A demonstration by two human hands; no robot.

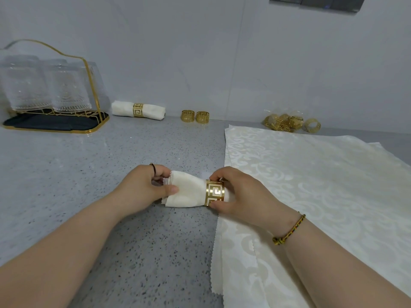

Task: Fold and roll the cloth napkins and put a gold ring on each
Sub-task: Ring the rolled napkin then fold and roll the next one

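Observation:
A rolled cream napkin (186, 192) lies across the grey counter in front of me. My left hand (142, 187) grips its left end. My right hand (240, 196) pinches a gold ring (214, 192) that sits around the roll's right part, thumb below and fingers above. A finished roll with its own gold ring (138, 110) rests at the back by the wall. Two loose gold rings (195, 116) stand to its right, and a heap of several more rings (287, 123) lies further right. Flat cream napkins (311, 185) are stacked on the right.
A gold wire rack (55, 94) holding upturned glasses stands on a dark tray at the back left. The white wall (200, 52) closes off the far edge of the speckled counter (77, 174).

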